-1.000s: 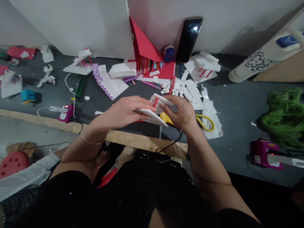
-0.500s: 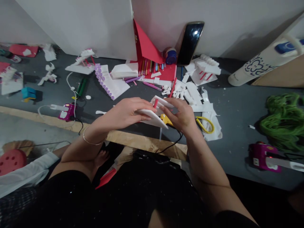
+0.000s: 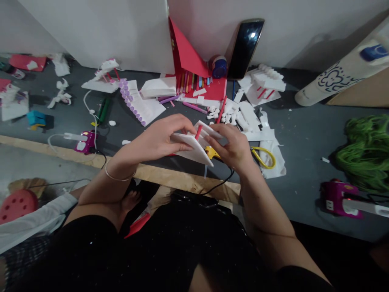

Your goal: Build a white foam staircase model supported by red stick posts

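Both hands hold a small white foam-board model (image 3: 194,153) above the table's front edge. A red stick (image 3: 198,132) stands between its two white panels. My left hand (image 3: 162,136) pinches the near panel from the left, thumb on the outside and fingers over the top. On the other side, my right hand (image 3: 232,146) grips the far panel between thumb and fingers, which partly hide it. Behind the model and under my right hand, a yellow tool (image 3: 212,152) with a black cord shows in part. Yellow-handled scissors (image 3: 264,158) lie right of my right hand.
White scraps (image 3: 229,113) and several coloured sticks lie beyond my hands. Similar white models stand at back left (image 3: 106,77) and back right (image 3: 264,83). A phone (image 3: 246,48) leans on the wall. A bottle (image 3: 337,79), green yarn (image 3: 364,152) and purple power socket (image 3: 338,198) are right.
My left fingers have shifted back along the near panel, so more of the red stick shows. My right hand keeps its grip. The view has tilted slightly.
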Action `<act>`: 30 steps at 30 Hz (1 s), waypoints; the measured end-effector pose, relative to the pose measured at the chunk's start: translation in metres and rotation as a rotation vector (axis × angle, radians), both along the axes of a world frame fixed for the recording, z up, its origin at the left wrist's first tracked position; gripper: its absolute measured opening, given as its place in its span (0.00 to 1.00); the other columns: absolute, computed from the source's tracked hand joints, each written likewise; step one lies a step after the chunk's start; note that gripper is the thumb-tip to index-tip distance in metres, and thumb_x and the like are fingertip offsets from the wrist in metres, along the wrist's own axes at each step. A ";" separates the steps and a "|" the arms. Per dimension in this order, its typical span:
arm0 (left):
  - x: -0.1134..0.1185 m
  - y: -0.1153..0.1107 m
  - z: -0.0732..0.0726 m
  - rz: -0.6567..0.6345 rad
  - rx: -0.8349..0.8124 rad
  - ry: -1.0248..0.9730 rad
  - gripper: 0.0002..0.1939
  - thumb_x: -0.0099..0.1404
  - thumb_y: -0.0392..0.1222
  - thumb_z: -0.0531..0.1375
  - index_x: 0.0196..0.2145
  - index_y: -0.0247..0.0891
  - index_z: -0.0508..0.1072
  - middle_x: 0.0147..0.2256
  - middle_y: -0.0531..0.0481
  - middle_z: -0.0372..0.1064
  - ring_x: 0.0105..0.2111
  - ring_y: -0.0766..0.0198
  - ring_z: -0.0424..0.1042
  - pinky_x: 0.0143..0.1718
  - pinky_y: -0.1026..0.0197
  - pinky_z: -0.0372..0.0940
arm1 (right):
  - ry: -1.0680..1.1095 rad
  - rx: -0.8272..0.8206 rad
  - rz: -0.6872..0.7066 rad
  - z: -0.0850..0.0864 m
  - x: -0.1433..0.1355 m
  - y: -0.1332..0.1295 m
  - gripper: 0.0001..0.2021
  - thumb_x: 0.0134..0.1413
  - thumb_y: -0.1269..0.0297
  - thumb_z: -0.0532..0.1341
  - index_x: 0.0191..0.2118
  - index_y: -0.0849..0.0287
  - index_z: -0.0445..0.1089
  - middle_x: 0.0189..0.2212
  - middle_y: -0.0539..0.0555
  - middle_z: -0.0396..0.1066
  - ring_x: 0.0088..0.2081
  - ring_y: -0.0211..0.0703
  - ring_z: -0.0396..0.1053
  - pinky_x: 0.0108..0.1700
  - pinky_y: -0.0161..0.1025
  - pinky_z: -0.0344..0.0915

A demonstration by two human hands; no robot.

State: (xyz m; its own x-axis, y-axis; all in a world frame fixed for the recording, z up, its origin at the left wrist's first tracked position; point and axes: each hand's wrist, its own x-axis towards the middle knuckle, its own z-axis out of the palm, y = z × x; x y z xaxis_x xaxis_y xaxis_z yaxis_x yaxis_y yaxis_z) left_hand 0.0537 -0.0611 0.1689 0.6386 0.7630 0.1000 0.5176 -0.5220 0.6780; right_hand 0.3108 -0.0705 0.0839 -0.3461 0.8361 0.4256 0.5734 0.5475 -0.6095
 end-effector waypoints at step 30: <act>0.013 0.033 -0.105 0.408 0.592 0.191 0.37 0.75 0.55 0.60 0.74 0.36 0.59 0.70 0.32 0.66 0.72 0.41 0.63 0.72 0.40 0.58 | 0.081 0.228 -0.305 -0.014 0.006 0.008 0.13 0.71 0.58 0.58 0.55 0.51 0.74 0.50 0.59 0.80 0.55 0.55 0.75 0.60 0.57 0.69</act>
